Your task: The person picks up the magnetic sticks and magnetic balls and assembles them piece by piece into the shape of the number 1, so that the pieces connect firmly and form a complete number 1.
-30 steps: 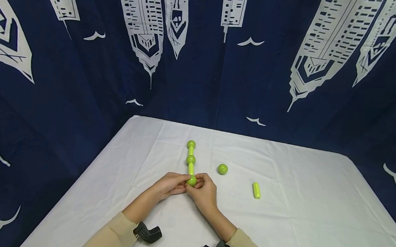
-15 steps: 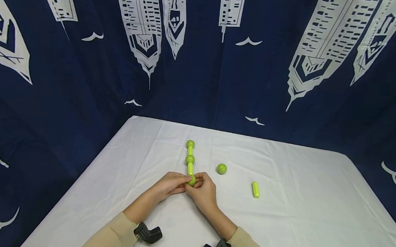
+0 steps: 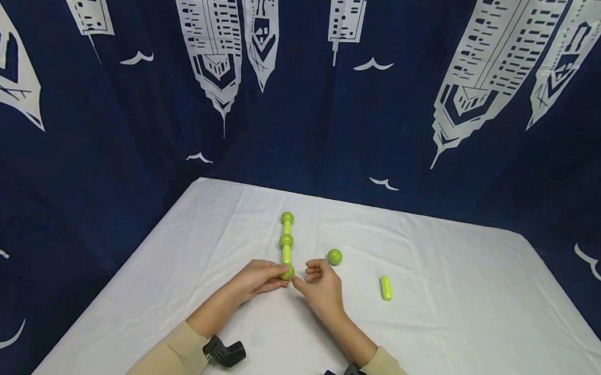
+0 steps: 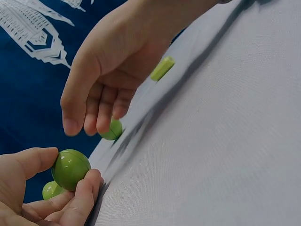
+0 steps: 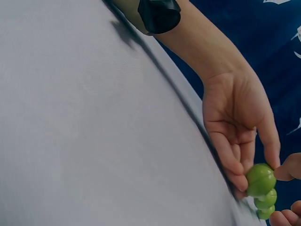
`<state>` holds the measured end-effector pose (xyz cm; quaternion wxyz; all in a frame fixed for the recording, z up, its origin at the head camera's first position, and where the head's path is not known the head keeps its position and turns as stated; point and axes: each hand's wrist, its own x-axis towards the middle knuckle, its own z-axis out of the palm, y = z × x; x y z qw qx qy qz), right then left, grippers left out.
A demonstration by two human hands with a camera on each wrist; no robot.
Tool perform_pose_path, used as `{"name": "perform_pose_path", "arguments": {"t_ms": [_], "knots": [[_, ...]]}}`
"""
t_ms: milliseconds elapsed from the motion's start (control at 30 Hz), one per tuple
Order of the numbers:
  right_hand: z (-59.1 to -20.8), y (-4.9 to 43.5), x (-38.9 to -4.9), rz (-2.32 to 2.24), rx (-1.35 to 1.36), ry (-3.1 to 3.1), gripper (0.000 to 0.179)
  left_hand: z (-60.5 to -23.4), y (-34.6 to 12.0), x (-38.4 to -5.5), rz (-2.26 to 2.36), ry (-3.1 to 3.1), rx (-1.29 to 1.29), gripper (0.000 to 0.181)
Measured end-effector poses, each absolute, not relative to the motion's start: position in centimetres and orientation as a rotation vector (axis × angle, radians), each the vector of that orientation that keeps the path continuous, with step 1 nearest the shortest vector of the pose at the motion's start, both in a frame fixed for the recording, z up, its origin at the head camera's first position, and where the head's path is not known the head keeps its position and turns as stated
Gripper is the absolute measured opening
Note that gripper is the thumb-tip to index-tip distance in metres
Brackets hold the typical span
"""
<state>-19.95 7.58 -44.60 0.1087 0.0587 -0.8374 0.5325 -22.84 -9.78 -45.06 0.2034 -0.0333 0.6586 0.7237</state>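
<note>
A chain of green balls joined by lime rods (image 3: 286, 254) runs away from me along the white table. My left hand (image 3: 257, 278) pinches its nearest ball (image 4: 70, 170) between thumb and fingers. In the right wrist view the chain's other balls (image 5: 265, 199) line up behind that one. My right hand (image 3: 324, 290) is just right of the held ball, thumb and fingers apart with nothing between them. Beyond its fingertips lies a loose green ball (image 3: 334, 257). Farther right is a loose lime rod (image 3: 386, 288).
A white cloth covers the table (image 3: 458, 312), whose far edge meets a navy curtain (image 3: 304, 124) printed with white buildings and birds. Black wrist cameras (image 3: 224, 352) sit at both sleeves.
My right hand has let go of the nearest ball and shifted slightly right. The left hand keeps its pinch on that ball; the loose ball and rod stay on the table.
</note>
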Motion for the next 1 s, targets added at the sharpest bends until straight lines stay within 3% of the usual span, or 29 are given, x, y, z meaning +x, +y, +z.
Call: {"name": "perform_pose_path", "arguments": {"t_ms": [1000], "knots": [[-43.5,17.1,-20.2,1.401,-0.073,-2.455,0.034,-44.6,-9.8,-23.2,2.027,1.858,-0.12,0.036]]}}
